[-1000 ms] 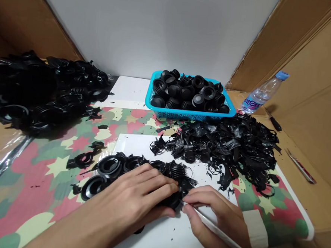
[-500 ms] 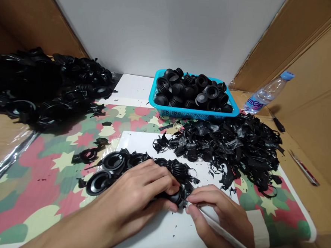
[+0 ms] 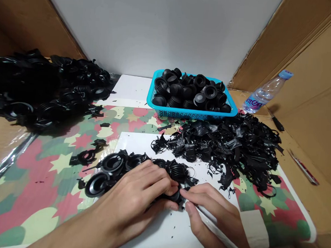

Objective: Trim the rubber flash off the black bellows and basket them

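Observation:
My left hand (image 3: 146,197) is closed round a black rubber part (image 3: 174,195) on a white board (image 3: 164,236). Close on its right, my right hand (image 3: 213,213) pinches a slim white tool (image 3: 217,230), whose tip is at the edge of that part. Fingers hide most of the rubber part and the tool's tip. Several more black rubber parts, ribbed or ring-shaped, lie in rows behind and left of my left hand, among them a wide ring (image 3: 97,184).
A blue basket (image 3: 194,113) full of black parts stands behind the board. Right of centre lies a heap of black scraps (image 3: 231,143). A dark pile of parts (image 3: 44,90) is at the left. A water bottle (image 3: 264,93) and a craft knife (image 3: 303,168) are at the right.
My right hand's index finger has moved slightly left, nearer the rubber part. My left hand keeps its hold, and the view has shifted a little.

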`<action>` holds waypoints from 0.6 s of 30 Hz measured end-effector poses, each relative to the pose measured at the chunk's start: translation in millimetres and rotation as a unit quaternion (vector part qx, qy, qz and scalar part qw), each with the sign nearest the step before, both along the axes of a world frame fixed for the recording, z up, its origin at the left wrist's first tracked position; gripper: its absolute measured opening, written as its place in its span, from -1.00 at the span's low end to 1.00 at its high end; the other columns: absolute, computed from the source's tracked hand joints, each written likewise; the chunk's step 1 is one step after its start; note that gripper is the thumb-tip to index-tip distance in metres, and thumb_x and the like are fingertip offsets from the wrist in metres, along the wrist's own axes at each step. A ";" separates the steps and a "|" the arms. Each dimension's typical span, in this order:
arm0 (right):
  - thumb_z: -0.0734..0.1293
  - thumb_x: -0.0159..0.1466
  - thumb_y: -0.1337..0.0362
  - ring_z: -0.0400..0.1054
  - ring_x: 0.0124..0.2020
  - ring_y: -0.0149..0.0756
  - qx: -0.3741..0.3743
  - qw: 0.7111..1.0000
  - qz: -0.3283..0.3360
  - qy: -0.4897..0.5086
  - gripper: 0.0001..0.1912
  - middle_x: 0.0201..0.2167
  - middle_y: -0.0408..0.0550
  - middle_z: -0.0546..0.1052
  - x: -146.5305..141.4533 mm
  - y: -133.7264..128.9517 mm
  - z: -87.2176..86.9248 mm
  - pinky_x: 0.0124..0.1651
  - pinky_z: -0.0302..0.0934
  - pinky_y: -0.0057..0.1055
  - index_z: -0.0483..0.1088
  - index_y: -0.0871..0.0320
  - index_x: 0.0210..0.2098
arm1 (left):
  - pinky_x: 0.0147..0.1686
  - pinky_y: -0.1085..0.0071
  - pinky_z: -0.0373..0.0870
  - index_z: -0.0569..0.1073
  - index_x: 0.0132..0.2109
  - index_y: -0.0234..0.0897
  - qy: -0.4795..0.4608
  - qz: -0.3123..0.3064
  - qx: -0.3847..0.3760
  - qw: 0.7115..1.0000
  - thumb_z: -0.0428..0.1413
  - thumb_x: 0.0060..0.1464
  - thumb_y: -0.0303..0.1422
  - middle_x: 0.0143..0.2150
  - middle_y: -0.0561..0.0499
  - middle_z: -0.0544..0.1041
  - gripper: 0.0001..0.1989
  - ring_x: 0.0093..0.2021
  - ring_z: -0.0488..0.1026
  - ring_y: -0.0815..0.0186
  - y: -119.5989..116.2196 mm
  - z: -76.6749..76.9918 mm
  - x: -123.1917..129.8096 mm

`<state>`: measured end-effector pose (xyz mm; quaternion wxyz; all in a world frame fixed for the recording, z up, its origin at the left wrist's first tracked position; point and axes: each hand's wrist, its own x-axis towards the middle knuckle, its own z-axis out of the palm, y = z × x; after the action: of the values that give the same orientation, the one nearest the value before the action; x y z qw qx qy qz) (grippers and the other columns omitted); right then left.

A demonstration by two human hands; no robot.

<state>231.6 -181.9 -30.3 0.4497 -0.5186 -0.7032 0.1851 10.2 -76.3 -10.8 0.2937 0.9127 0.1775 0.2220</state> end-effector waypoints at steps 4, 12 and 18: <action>0.26 0.53 0.53 0.65 -0.12 -0.28 0.020 0.999 -0.017 -0.044 -0.70 -0.15 0.01 0.66 -5.6 -10.1 -8.8 -0.01 0.59 -0.45 0.46 0.16 0.15 | -0.10 0.25 0.38 0.43 0.04 -0.18 0.001 0.011 0.012 1.000 0.14 0.48 -0.55 -0.07 -0.04 0.66 -0.84 -0.17 0.55 0.18 -3.0 -11.7 1.6; 0.22 0.60 0.42 0.68 -0.16 -0.27 0.032 0.980 -0.171 -0.100 -0.77 -0.16 0.01 0.69 -11.1 -2.4 -16.5 -0.05 0.59 -0.47 0.49 0.15 0.08 | -0.06 0.25 0.36 0.40 0.00 -0.21 0.004 -0.016 -0.024 1.000 0.12 0.48 -0.59 -0.08 -0.05 0.62 -0.83 -0.13 0.49 0.16 -3.8 -3.7 1.0; 0.27 0.50 0.46 0.70 -0.23 -0.29 0.026 0.987 -0.143 -0.063 -0.68 -0.20 -0.05 0.72 -0.3 -6.1 -12.5 -0.11 0.62 -0.51 0.50 0.09 0.16 | -0.01 0.32 0.45 0.43 0.23 -0.18 0.058 0.000 -0.082 0.995 0.12 0.58 -0.36 0.07 -0.07 0.59 -0.82 0.02 0.49 0.13 -4.5 4.5 -5.5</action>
<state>231.3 -188.0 -42.9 0.4398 -0.6125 -0.6532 0.0681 4.7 -80.8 -6.3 0.3565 0.8970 0.2115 0.1535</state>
